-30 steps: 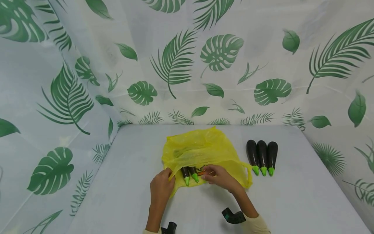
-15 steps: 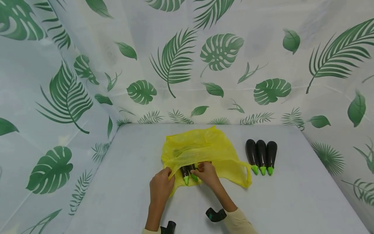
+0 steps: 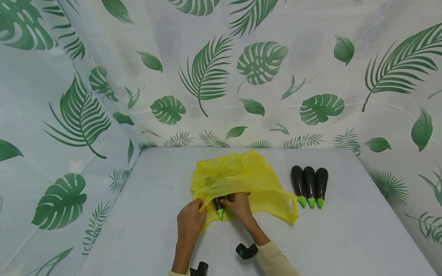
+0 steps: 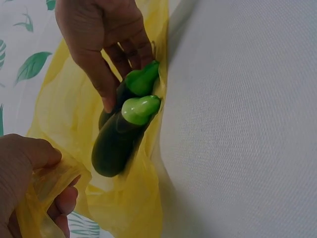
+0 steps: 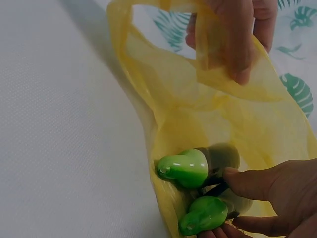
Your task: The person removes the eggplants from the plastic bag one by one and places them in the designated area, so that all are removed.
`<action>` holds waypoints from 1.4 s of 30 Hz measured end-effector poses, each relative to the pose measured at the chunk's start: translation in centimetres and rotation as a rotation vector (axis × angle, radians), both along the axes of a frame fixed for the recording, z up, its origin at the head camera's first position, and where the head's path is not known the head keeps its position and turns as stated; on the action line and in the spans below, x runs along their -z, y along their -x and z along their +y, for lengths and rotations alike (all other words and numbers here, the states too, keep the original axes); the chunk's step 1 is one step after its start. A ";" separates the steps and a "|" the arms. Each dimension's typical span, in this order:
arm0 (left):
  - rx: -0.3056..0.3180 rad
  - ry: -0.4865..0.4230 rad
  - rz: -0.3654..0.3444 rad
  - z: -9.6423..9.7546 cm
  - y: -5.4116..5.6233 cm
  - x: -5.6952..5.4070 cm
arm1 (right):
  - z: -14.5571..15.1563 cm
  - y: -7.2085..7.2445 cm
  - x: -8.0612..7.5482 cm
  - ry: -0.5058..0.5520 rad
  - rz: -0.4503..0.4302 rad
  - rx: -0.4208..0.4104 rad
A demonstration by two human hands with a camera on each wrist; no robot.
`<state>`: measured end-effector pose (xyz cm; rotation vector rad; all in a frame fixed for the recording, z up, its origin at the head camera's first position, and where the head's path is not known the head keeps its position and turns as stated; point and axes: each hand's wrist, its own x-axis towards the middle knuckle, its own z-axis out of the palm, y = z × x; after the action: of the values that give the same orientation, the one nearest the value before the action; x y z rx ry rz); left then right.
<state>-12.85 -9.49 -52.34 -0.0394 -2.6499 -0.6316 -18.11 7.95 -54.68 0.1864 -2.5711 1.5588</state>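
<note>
Yellow bag (image 3: 238,168), gripped by left hand (image 3: 191,220), two eggplants (image 4: 116,146) inside its mouth

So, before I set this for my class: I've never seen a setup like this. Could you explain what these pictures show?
There is no robot here, just a person's two bare hands. The head view comes from a camera worn on the head, looking forward and down. The other two views come from wrist cameras, each looking at that hand's work.

On the white table lies a yellow plastic bag, with three eggplants side by side to its right. Two more show in the bag's mouth, green ends facing the person. The left hand grips the bag near its opening. The right hand reaches in and holds the right-hand eggplant; the left-hand eggplant lies beside it.
</note>
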 end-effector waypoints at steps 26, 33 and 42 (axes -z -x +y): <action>0.009 -0.018 0.025 -0.2 -0.2 0.2 | 0.7 -0.1 -0.5 -0.068 -0.134 0.017; 0.007 -0.019 0.013 -0.1 -0.1 0.0 | 1.2 -0.2 -0.8 -0.030 -0.179 -0.002; 0.007 -0.023 0.019 0.0 -0.1 -0.1 | 1.6 -0.3 -1.2 0.062 -0.282 -0.016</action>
<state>-12.73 -9.51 -52.29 -0.0479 -2.6248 -0.6606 -17.84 9.58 -53.43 -0.0216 -2.7266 1.7834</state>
